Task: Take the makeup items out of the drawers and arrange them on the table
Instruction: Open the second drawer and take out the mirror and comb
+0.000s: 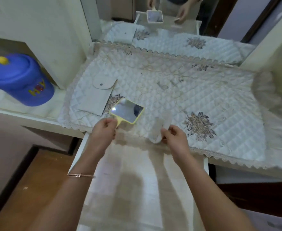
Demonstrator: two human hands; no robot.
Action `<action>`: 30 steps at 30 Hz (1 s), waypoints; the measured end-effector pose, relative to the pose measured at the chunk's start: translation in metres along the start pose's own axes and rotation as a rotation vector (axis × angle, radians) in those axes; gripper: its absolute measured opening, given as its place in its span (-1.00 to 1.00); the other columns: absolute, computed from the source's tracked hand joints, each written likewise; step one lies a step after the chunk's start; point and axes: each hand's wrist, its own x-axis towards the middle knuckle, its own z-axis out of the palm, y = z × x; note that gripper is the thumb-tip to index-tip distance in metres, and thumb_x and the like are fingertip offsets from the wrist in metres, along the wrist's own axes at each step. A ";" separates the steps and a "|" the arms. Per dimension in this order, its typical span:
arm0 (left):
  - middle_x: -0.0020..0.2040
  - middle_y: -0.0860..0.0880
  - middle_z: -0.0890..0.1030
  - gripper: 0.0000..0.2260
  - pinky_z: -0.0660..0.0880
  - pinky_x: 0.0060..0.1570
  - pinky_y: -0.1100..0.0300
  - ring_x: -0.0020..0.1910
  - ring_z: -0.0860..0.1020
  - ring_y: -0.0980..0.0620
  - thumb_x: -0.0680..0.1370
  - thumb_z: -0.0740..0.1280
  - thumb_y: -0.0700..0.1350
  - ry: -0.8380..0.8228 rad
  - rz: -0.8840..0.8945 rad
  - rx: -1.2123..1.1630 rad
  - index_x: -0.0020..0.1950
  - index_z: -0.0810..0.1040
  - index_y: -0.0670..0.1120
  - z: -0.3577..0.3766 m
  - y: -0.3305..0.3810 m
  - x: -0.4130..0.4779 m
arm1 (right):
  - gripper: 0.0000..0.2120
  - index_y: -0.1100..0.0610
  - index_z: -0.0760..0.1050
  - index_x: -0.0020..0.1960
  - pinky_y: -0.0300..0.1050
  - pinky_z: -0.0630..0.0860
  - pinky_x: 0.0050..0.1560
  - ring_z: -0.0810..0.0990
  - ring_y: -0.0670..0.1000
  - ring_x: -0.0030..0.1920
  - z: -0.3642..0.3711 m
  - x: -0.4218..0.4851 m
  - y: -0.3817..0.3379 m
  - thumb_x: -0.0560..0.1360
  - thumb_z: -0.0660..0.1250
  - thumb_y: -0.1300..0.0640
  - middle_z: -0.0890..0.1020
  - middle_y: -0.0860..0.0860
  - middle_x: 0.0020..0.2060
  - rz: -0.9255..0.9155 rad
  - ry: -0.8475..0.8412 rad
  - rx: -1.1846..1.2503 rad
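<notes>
My left hand [103,130] grips the handle of a yellow-framed square hand mirror [127,110], held just over the front edge of the quilted table cover [170,84]. My right hand [175,136] holds a blurred, translucent white tube-like item [160,129] near the table's front edge. A grey snap-flap pouch [97,95] lies flat on the cover, left of the mirror. Below my forearms the drawer [137,189] stands pulled out, and the part I see holds only its pale liner.
A blue lidded plastic container [20,79] stands on the side shelf at left. A wall mirror [162,14] at the back reflects the table and my hands. White cabinet sides flank the table. Wooden floor shows at lower left.
</notes>
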 end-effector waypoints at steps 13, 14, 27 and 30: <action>0.15 -0.27 0.57 -0.72 0.40 0.07 0.09 0.14 0.50 -0.22 0.50 0.27 -0.17 0.057 0.059 0.569 0.19 0.52 -0.21 0.027 -0.011 0.105 | -0.58 0.22 0.33 0.31 -0.16 0.40 0.01 0.52 0.14 0.14 0.036 0.101 -0.032 0.47 0.29 0.22 0.56 0.16 0.06 -0.114 0.055 -0.400; 0.16 -0.27 0.56 -0.71 0.40 0.12 0.07 0.16 0.49 -0.22 0.50 0.28 -0.18 0.033 0.081 0.602 0.21 0.51 -0.21 0.026 -0.012 0.103 | -0.57 0.24 0.32 0.31 -0.12 0.42 0.05 0.51 0.16 0.15 0.038 0.100 -0.026 0.48 0.29 0.22 0.54 0.18 0.12 -0.141 0.074 -0.430; 0.04 0.05 0.55 -0.79 0.39 0.01 0.28 -0.03 0.51 0.11 0.55 0.23 -0.17 -0.312 0.268 0.673 0.16 0.54 -0.10 -0.038 -0.070 -0.036 | -0.74 0.18 0.51 0.14 -0.02 0.41 0.18 0.47 0.10 0.12 -0.014 -0.059 0.057 0.48 0.34 0.14 0.56 0.10 0.09 -0.260 -0.003 -0.617; 0.06 0.02 0.63 -0.80 0.32 -0.15 0.50 -0.09 0.49 0.20 0.56 0.23 -0.12 -0.533 0.248 0.831 0.13 0.58 -0.08 -0.063 -0.118 -0.082 | -0.75 0.13 0.58 0.07 -0.07 0.41 0.13 0.51 0.07 0.09 -0.035 -0.123 0.111 0.49 0.30 0.02 0.64 0.05 0.03 -0.149 -0.090 -0.786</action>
